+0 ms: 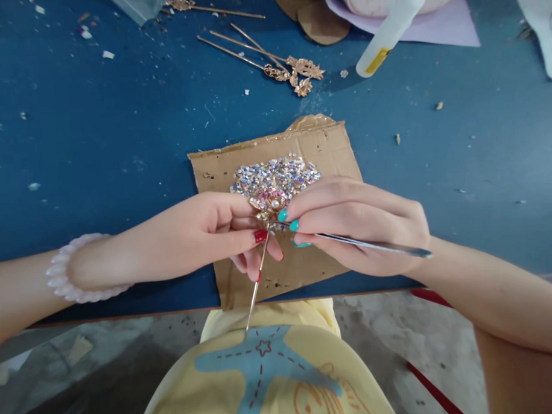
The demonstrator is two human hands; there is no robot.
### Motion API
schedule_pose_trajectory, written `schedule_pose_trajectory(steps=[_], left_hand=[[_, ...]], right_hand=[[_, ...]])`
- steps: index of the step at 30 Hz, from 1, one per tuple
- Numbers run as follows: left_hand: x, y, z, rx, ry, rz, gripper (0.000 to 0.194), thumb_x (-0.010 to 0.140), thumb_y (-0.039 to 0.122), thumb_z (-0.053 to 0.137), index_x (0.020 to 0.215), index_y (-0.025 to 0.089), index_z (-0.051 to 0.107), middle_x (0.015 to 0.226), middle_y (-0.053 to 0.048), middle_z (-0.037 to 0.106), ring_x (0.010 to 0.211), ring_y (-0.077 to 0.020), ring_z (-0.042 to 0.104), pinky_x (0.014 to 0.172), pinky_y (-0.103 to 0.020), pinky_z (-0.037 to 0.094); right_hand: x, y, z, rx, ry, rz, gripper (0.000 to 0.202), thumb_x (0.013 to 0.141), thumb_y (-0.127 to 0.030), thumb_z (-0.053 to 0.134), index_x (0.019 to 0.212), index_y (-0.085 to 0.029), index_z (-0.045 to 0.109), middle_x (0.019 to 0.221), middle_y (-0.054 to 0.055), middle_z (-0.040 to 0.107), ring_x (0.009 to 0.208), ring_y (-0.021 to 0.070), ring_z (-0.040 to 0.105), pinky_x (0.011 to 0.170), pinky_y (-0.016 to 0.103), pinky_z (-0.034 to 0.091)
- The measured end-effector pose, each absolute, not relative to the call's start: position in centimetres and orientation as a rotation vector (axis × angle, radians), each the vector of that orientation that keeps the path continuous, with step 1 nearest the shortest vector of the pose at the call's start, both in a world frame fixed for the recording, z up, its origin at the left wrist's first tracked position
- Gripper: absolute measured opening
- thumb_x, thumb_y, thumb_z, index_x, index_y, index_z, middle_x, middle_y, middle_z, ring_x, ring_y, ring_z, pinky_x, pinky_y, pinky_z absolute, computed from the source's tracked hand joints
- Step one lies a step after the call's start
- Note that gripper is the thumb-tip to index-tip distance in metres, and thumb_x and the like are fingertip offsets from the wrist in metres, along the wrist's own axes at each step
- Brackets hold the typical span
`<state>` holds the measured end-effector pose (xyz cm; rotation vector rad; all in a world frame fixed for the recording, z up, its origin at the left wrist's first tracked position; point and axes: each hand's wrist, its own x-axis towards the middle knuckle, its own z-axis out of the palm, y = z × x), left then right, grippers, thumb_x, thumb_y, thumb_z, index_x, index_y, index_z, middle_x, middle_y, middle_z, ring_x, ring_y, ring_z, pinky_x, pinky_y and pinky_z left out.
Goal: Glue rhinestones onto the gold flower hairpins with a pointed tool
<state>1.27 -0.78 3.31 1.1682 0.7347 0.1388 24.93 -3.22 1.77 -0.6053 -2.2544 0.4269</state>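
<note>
My left hand (213, 236) pinches a metal hairpin (253, 298) near its ornamented head, the long stem pointing down past the table edge. The ornament carries a white pearl (275, 204) and pinkish pieces. In my right hand (362, 222) are metal tweezers (372, 244), held between the fingers with the tip at the hairpin's head. Behind the ornament, a pile of small shiny rhinestones (275, 174) lies on a piece of cardboard (318, 263). Where exactly the tweezer tip touches is too small to tell.
Several gold hairpins (280, 65) lie beyond the cardboard on the blue table (96, 135). A white bottle with a yellow label (388, 37) is at the back right, near a purple sheet (455, 25). A clear plastic bag (140, 3) is at the back left.
</note>
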Motion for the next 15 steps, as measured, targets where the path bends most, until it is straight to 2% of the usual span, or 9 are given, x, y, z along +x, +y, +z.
schedule_pose_trajectory(steps=[5, 11, 15], left_hand=[[1.26, -0.75, 3.14, 1.143, 0.709, 0.154, 0.024, 0.098, 0.009, 0.047, 0.094, 0.018, 0.069, 0.075, 0.009, 0.075, 0.07, -0.0027, 0.07, 0.07, -0.009, 0.054], [1.29, -0.53, 2.65, 1.159, 0.706, 0.166, 0.015, 0.09, 0.008, 0.059, 0.093, 0.017, 0.071, 0.07, 0.006, 0.074, 0.067, -0.0075, 0.072, 0.065, -0.014, 0.058], [1.18, -0.56, 2.56, 1.188, 0.715, 0.179, 0.016, 0.091, 0.008, 0.06, 0.094, 0.019, 0.071, 0.07, 0.007, 0.073, 0.064, -0.007, 0.07, 0.064, -0.014, 0.057]], right_hand=[[24.8, -3.11, 1.67, -0.593, -2.247, 0.428, 0.007, 0.096, -0.012, 0.061, 0.097, -0.018, 0.06, 0.097, 0.003, 0.074, 0.092, 0.0116, 0.073, 0.087, 0.026, 0.065], [24.79, -3.04, 1.44, -0.575, -2.245, 0.426, 0.006, 0.094, -0.011, 0.063, 0.097, -0.017, 0.061, 0.097, 0.007, 0.074, 0.092, 0.0135, 0.073, 0.086, 0.027, 0.065], [24.98, -3.11, 1.58, -0.592, -2.241, 0.454, 0.004, 0.096, -0.012, 0.06, 0.097, -0.016, 0.061, 0.098, 0.009, 0.075, 0.094, 0.0142, 0.074, 0.087, 0.028, 0.064]])
